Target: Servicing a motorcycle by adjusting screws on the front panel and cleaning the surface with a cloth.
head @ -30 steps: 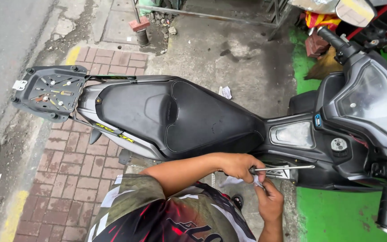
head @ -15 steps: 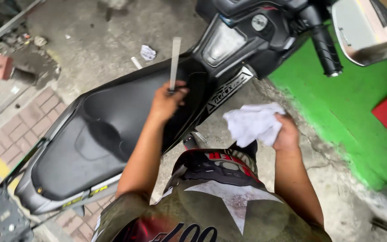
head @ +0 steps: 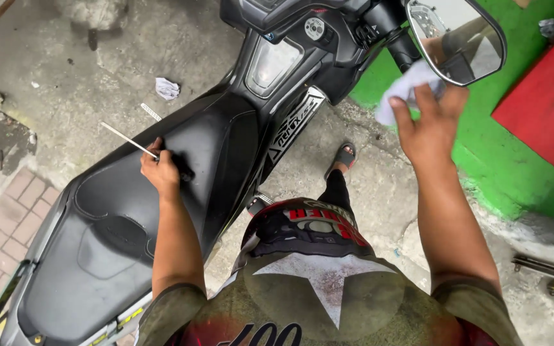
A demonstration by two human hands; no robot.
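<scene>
Gripped in the left hand point(head: 160, 170), fingers curled tight around one end, is a thin straight metal rod point(head: 129, 141); its free end angles up and left over the matte black scooter seat point(head: 161, 205), on which the fist rests. Right hand point(head: 428, 125) is raised near the round mirror point(head: 456, 38), fingers spread but pinching a crumpled white cloth point(head: 405, 90), soft and creased. Rough grey concrete point(head: 97, 64) lies beside the scooter, green-painted floor point(head: 520, 173) to the right.
</scene>
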